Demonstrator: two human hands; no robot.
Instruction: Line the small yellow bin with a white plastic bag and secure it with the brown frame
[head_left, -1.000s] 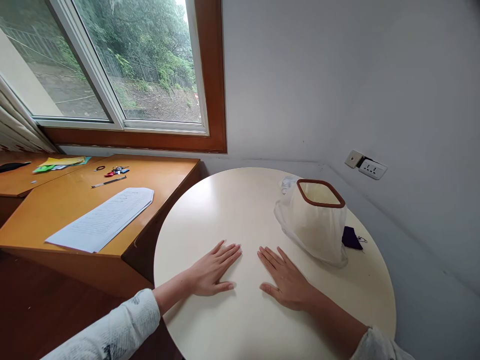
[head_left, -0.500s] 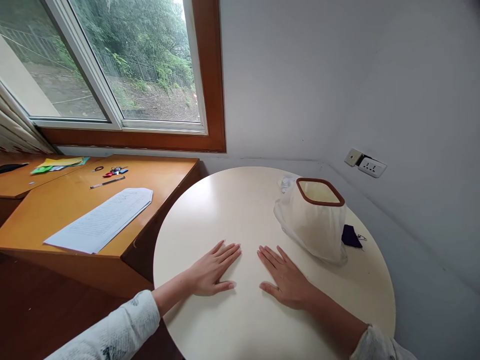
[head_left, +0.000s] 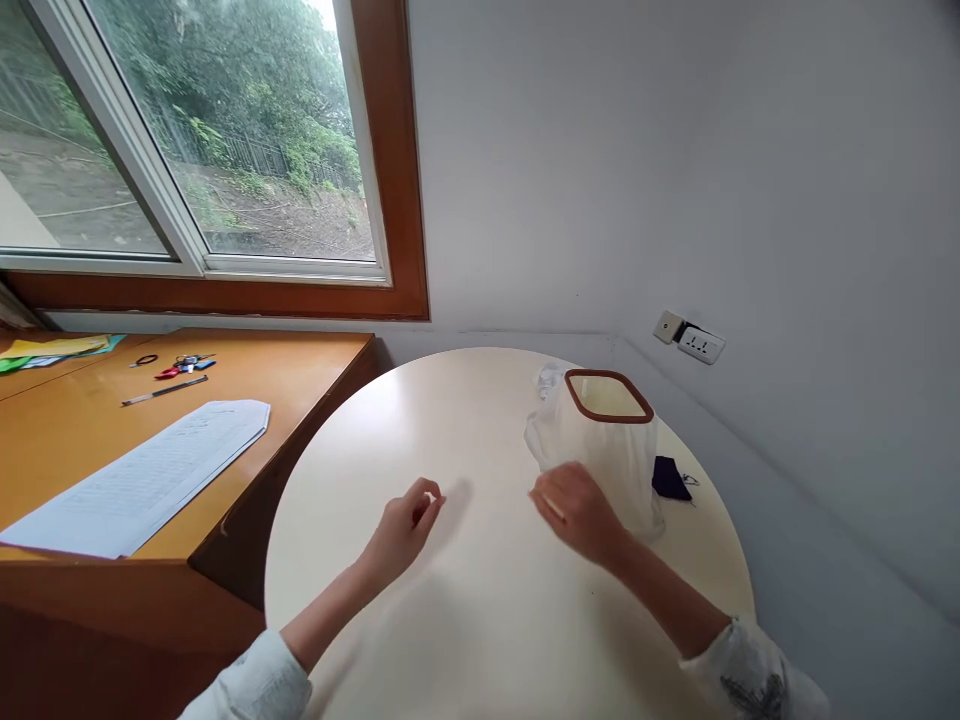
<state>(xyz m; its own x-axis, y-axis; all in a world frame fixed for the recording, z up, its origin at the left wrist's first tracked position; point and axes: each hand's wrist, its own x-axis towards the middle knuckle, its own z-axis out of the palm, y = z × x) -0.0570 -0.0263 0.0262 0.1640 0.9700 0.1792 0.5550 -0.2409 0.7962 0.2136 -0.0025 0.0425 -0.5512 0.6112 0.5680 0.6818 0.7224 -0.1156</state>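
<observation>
Head view: the left hand point(head_left: 401, 530) is hovering over the table point(head_left: 480, 600), its shadow falling apart from it. Thumb and forefinger are forming a pinched ring, and nothing is showing between them. The right hand point(head_left: 581, 510) is hovering with bent fingers in front of the bin point(head_left: 615, 419). Its fingers are hiding their own undersides, so one cannot tell whether they are gripping anything or touching the bag point(head_left: 540, 438) behind

The bin is standing upright on the right part of the table, its brown rim facing up. The thin white bag is hanging around its sides and spreading at the base toward the left. Crumpled plastic point(head_left: 550, 380) is lying just behind, and a dark cloth point(head_left: 670, 479) is lying beside the bin on its right

Handling judgement: with the right hand nearer the bin, the left is probably needing the longer reach for any two-handed contact. The film is looking light and easily snagged; flat finger pads are likely serving better than nails. The bin is appearing light, so even pressure from both sides is probably preventing a tip, and a low approach is likely sparing the cloth
</observation>
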